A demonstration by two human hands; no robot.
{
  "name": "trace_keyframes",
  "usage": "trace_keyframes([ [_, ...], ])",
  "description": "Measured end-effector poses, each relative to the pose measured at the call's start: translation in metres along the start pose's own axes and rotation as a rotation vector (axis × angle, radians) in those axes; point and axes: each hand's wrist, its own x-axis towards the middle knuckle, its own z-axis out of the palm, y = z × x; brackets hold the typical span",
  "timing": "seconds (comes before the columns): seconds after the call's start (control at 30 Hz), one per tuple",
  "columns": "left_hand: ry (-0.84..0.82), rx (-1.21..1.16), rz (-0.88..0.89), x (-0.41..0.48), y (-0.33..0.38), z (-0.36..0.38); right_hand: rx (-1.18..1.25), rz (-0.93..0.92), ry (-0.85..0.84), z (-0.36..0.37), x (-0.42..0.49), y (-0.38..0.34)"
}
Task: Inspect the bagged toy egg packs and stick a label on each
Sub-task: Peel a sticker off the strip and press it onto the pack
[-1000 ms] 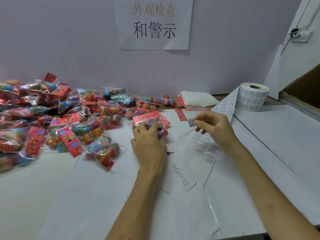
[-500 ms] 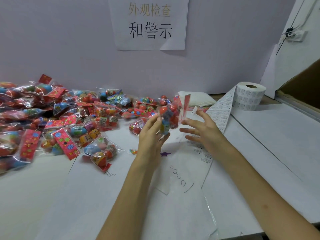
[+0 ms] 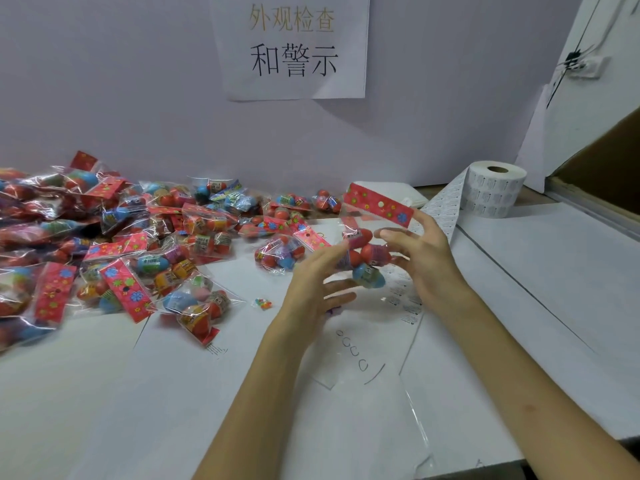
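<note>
Only the one head view to go on. The pack of toy eggs (image 3: 363, 259) was up off the bench (image 3: 104, 403), just right of the middle of the frame, with its red flowery header card (image 3: 379, 204) tipped toward the upper right. The left hand (image 3: 317, 285) met it from the left with fingers mostly straight, only the top ones touching the bag. The right hand (image 3: 427, 258) was splayed against the other side, fingers spread and not wrapped round it. So more propped between two flat hands than properly gripped, though it's a bit blurry.

The rest of the packs (image 3: 104, 251) lay heaped across the left of the frame. The label roll (image 3: 495, 188) stood at the upper right, and its strip (image 3: 446, 202) ran down behind the right hand. A paper sign (image 3: 294, 46) hung on the wall at the top.

My guess on handling: light, crinkly and slippery film, with hard little eggs loose inside that roll about, so squeezing the lumpy middle won't hold well. I'd pinch it by the stiff card. Couldn't spot a label on it.
</note>
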Motion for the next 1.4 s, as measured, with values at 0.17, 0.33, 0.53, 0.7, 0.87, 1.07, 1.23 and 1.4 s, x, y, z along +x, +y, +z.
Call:
trace_keyframes([
  [0.17, -0.069, 0.005, 0.091, -0.003, -0.006, 0.003, -0.035, -0.037, -0.087, 0.001, -0.003, -0.002],
  [0.33, -0.064, -0.057, 0.126, -0.003, -0.006, 0.002, -0.064, -0.005, -0.19, 0.004, -0.005, -0.002],
  [0.53, -0.111, -0.014, 0.115, 0.0, -0.006, 0.0, -0.094, -0.015, -0.173, 0.002, -0.004, -0.001],
  [0.7, -0.138, 0.013, 0.064, 0.003, -0.008, 0.0, -0.141, -0.032, -0.175, -0.003, -0.001, 0.002],
  [0.87, 0.002, 0.026, 0.066, 0.005, -0.008, 0.0, -0.172, -0.064, -0.16, 0.001, -0.001, 0.005],
  [1.07, 0.132, -0.235, 0.128, 0.008, -0.002, -0.01, -0.037, -0.004, -0.116, -0.002, 0.0, -0.006],
  [1.23, 0.174, -0.465, 0.142, 0.008, 0.003, -0.01, 0.234, 0.171, -0.351, 0.006, -0.008, -0.008],
  [1.4, 0.156, -0.535, 0.166, 0.006, 0.005, -0.011, 0.223, 0.289, -0.462, 0.016, -0.015, 0.001],
])
